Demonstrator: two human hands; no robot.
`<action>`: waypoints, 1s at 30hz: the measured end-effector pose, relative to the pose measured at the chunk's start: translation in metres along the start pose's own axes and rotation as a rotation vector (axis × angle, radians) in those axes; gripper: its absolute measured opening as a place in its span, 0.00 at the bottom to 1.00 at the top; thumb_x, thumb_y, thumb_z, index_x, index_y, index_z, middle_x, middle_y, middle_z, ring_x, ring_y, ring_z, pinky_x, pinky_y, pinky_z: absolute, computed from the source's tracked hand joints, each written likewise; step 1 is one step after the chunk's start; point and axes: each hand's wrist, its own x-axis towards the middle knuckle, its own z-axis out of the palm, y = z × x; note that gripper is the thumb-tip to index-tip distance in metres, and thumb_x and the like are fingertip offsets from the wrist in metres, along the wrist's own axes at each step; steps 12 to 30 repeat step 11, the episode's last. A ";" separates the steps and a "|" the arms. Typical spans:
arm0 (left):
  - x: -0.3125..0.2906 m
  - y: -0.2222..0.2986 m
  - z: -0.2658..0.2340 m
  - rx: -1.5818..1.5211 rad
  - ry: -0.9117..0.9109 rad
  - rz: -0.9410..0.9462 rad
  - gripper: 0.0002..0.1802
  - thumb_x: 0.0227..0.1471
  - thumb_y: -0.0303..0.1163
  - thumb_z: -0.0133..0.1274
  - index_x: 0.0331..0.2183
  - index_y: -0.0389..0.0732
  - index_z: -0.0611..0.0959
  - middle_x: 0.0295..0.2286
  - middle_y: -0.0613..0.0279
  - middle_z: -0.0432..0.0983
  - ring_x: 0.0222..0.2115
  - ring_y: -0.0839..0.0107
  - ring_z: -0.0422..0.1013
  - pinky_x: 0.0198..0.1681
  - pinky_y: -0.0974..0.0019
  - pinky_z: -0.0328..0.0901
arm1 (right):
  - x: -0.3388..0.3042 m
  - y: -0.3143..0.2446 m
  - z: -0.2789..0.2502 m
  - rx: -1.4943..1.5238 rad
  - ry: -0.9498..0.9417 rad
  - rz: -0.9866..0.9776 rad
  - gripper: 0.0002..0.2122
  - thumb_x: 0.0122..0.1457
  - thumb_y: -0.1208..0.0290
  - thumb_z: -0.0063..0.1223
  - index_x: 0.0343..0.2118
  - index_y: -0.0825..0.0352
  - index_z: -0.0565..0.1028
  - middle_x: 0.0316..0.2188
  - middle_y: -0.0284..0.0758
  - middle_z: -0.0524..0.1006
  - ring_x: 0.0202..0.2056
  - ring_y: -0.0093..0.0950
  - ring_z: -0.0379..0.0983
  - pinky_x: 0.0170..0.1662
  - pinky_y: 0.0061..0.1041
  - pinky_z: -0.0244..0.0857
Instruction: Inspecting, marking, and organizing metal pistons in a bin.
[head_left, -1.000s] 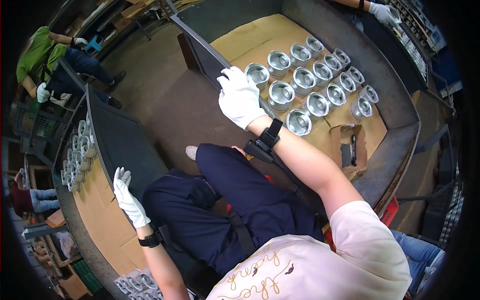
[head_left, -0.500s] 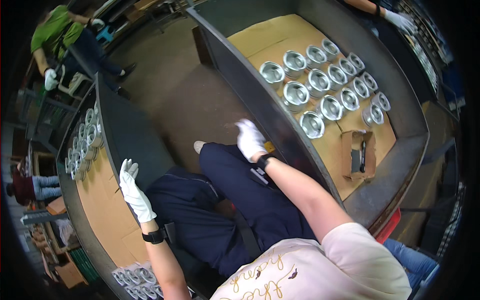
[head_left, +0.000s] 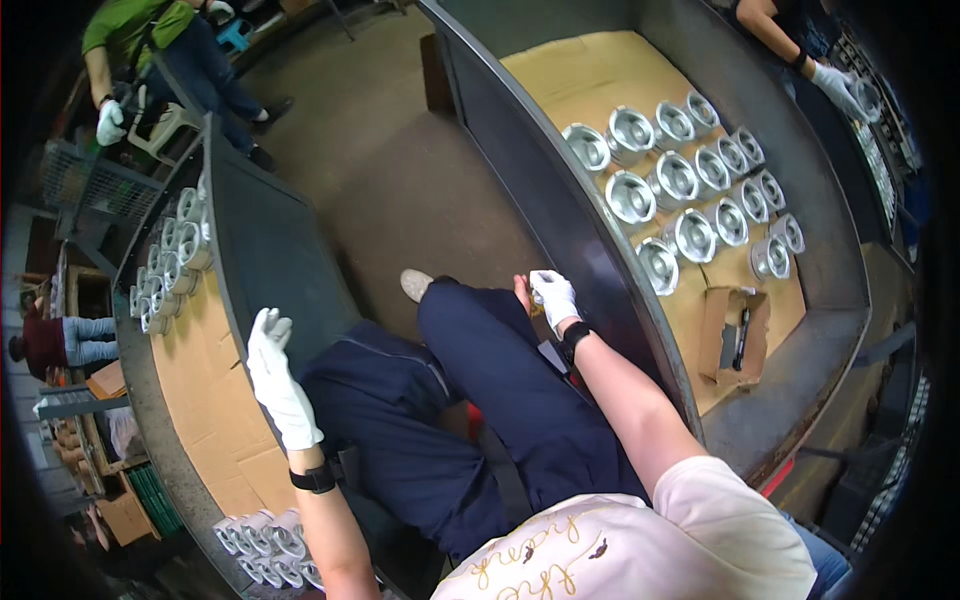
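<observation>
My left hand, in a white glove, is at the rim of the left metal bin, palm flat and fingers stretched out, with nothing in it. My right hand, also gloved, is low beside the wall of the right bin, just past my knee. Its fingers are curled in. A small reddish-pink thing shows right beside those fingers, with a bit of yellow under them; whether I grip either cannot be made out. Shiny metal pistons stand in rows on cardboard in the right bin.
An open cardboard box with a black pen-like thing lies near the pistons. More pistons and a second group are in the left bin. A co-worker's gloved hand touches a piston at upper right; a person in green is upper left.
My right hand has moved right to the bin wall, and its fingers have curled in. The left hand stays by the rim. The co-worker's hand at upper right has shifted and now touches a piston.
</observation>
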 end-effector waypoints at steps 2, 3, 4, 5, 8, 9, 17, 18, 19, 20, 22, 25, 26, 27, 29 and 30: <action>-0.008 0.015 -0.001 0.030 -0.029 -0.061 0.21 0.62 0.37 0.44 0.53 0.37 0.71 0.45 0.56 0.73 0.45 0.68 0.71 0.52 0.65 0.63 | -0.028 -0.044 0.022 0.384 -0.190 0.067 0.06 0.56 0.71 0.57 0.35 0.66 0.77 0.27 0.30 0.76 0.28 0.23 0.74 0.32 0.24 0.68; -0.014 0.024 -0.003 0.024 -0.059 -0.112 0.20 0.60 0.35 0.47 0.53 0.39 0.72 0.43 0.58 0.74 0.44 0.69 0.71 0.51 0.66 0.64 | -0.058 -0.086 0.037 0.755 -0.377 0.154 0.06 0.56 0.72 0.57 0.36 0.67 0.76 0.29 0.32 0.77 0.29 0.25 0.75 0.35 0.24 0.69; -0.017 0.025 -0.001 -0.100 -0.160 -0.109 0.25 0.58 0.35 0.51 0.55 0.40 0.68 0.45 0.57 0.72 0.46 0.68 0.70 0.51 0.64 0.64 | -0.081 -0.120 0.045 0.494 -0.546 -0.199 0.08 0.57 0.73 0.57 0.38 0.68 0.74 0.30 0.32 0.77 0.31 0.25 0.76 0.36 0.24 0.70; -0.022 0.018 0.003 -0.263 -0.291 -0.036 0.34 0.55 0.35 0.54 0.60 0.41 0.61 0.51 0.56 0.68 0.49 0.66 0.68 0.50 0.63 0.65 | -0.107 -0.151 0.055 0.230 -0.684 -0.565 0.10 0.57 0.74 0.56 0.40 0.69 0.73 0.30 0.33 0.76 0.34 0.26 0.76 0.37 0.23 0.71; -0.031 -0.013 0.006 -0.811 -0.610 -0.206 0.52 0.42 0.24 0.59 0.64 0.44 0.50 0.59 0.58 0.58 0.52 0.67 0.65 0.39 0.74 0.68 | -0.208 -0.223 0.100 0.726 -1.154 0.177 0.12 0.58 0.73 0.54 0.44 0.67 0.70 0.35 0.35 0.76 0.42 0.31 0.74 0.48 0.28 0.68; -0.033 -0.013 0.009 -0.713 -0.667 -0.150 0.52 0.43 0.25 0.60 0.64 0.48 0.50 0.61 0.58 0.53 0.53 0.70 0.63 0.41 0.72 0.68 | -0.218 -0.219 0.118 0.701 -1.271 0.241 0.10 0.60 0.72 0.53 0.44 0.64 0.71 0.39 0.37 0.76 0.44 0.35 0.74 0.55 0.33 0.64; -0.038 0.008 0.027 -0.945 -0.380 -0.255 0.56 0.41 0.30 0.65 0.65 0.55 0.49 0.63 0.57 0.47 0.52 0.70 0.65 0.53 0.66 0.61 | -0.206 -0.182 0.169 0.813 -1.128 0.405 0.09 0.58 0.70 0.55 0.40 0.63 0.71 0.31 0.28 0.74 0.34 0.23 0.73 0.39 0.21 0.68; -0.038 0.008 0.027 -0.945 -0.380 -0.255 0.56 0.41 0.30 0.65 0.65 0.55 0.49 0.63 0.57 0.47 0.52 0.70 0.65 0.53 0.66 0.61 | -0.206 -0.182 0.169 0.813 -1.128 0.405 0.09 0.58 0.70 0.55 0.40 0.63 0.71 0.31 0.28 0.74 0.34 0.23 0.73 0.39 0.21 0.68; -0.038 0.008 0.027 -0.945 -0.380 -0.255 0.56 0.41 0.30 0.65 0.65 0.55 0.49 0.63 0.57 0.47 0.52 0.70 0.65 0.53 0.66 0.61 | -0.206 -0.182 0.169 0.813 -1.128 0.405 0.09 0.58 0.70 0.55 0.40 0.63 0.71 0.31 0.28 0.74 0.34 0.23 0.73 0.39 0.21 0.68; -0.038 0.008 0.027 -0.945 -0.380 -0.255 0.56 0.41 0.30 0.65 0.65 0.55 0.49 0.63 0.57 0.47 0.52 0.70 0.65 0.53 0.66 0.61 | -0.206 -0.182 0.169 0.813 -1.128 0.405 0.09 0.58 0.70 0.55 0.40 0.63 0.71 0.31 0.28 0.74 0.34 0.23 0.73 0.39 0.21 0.68; -0.038 0.008 0.027 -0.945 -0.380 -0.255 0.56 0.41 0.30 0.65 0.65 0.55 0.49 0.63 0.57 0.47 0.52 0.70 0.65 0.53 0.66 0.61 | -0.206 -0.182 0.169 0.813 -1.128 0.405 0.09 0.58 0.70 0.55 0.40 0.63 0.71 0.31 0.28 0.74 0.34 0.23 0.73 0.39 0.21 0.68; -0.038 0.008 0.027 -0.945 -0.380 -0.255 0.56 0.41 0.30 0.65 0.65 0.55 0.49 0.63 0.57 0.47 0.52 0.70 0.65 0.53 0.66 0.61 | -0.206 -0.182 0.169 0.813 -1.128 0.405 0.09 0.58 0.70 0.55 0.40 0.63 0.71 0.31 0.28 0.74 0.34 0.23 0.73 0.39 0.21 0.68; -0.038 0.008 0.027 -0.945 -0.380 -0.255 0.56 0.41 0.30 0.65 0.65 0.55 0.49 0.63 0.57 0.47 0.52 0.70 0.65 0.53 0.66 0.61 | -0.206 -0.182 0.169 0.813 -1.128 0.405 0.09 0.58 0.70 0.55 0.40 0.63 0.71 0.31 0.28 0.74 0.34 0.23 0.73 0.39 0.21 0.68; -0.038 0.008 0.027 -0.945 -0.380 -0.255 0.56 0.41 0.30 0.65 0.65 0.55 0.49 0.63 0.57 0.47 0.52 0.70 0.65 0.53 0.66 0.61 | -0.206 -0.182 0.169 0.813 -1.128 0.405 0.09 0.58 0.70 0.55 0.40 0.63 0.71 0.31 0.28 0.74 0.34 0.23 0.73 0.39 0.21 0.68; -0.038 0.008 0.027 -0.945 -0.380 -0.255 0.56 0.41 0.30 0.65 0.65 0.55 0.49 0.63 0.57 0.47 0.52 0.70 0.65 0.53 0.66 0.61 | -0.206 -0.182 0.169 0.813 -1.128 0.405 0.09 0.58 0.70 0.55 0.40 0.63 0.71 0.31 0.28 0.74 0.34 0.23 0.73 0.39 0.21 0.68; -0.038 0.008 0.027 -0.945 -0.380 -0.255 0.56 0.41 0.30 0.65 0.65 0.55 0.49 0.63 0.57 0.47 0.52 0.70 0.65 0.53 0.66 0.61 | -0.206 -0.182 0.169 0.813 -1.128 0.405 0.09 0.58 0.70 0.55 0.40 0.63 0.71 0.31 0.28 0.74 0.34 0.23 0.73 0.39 0.21 0.68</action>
